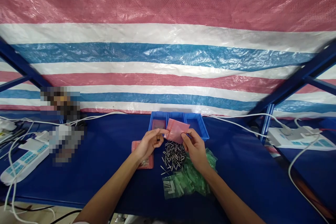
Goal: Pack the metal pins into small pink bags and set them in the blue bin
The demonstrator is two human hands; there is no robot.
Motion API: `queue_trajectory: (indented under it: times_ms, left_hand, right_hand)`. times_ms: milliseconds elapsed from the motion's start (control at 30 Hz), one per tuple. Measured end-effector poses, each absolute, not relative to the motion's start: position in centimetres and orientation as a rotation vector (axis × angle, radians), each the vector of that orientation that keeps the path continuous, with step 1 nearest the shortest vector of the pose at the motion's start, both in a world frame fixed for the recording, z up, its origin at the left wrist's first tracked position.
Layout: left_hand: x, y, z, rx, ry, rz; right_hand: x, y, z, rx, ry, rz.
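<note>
A pink plastic bag (177, 130) is held up in front of the blue divided tray (204, 133). My right hand (194, 147) pinches its lower right edge between thumb and fingers. At the bag's left edge is my left hand (150, 142), index finger stretched out to touch it, the other fingers curled. Below the bag lies a pile of small dark metal pins (173, 157). Green clear bags (193, 178) lie in a heap beside and in front of the pile. A stack of pink bags (149, 162) sits partly under my left hand and wrist.
White power strips with cables stand at the left (26, 161) and right (301, 138) of the blue table (105, 182). Blue metal posts rise at both sides, with a striped plastic sheet (168, 52) behind. A blurred patch covers something at the back left.
</note>
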State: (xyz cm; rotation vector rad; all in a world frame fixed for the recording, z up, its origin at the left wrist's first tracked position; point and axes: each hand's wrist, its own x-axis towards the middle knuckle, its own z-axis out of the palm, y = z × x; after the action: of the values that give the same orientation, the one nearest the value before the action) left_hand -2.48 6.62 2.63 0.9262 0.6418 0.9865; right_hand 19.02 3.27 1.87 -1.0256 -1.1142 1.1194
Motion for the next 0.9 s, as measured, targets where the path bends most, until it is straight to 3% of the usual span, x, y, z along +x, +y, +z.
queue_trajectory:
  times_ms: [900]
  left_hand:
    - [-1.72,5.95,2.74,1.067,0.686,0.996]
  right_hand:
    - [18.57,2.91,2.28,-1.038,-1.044,1.277]
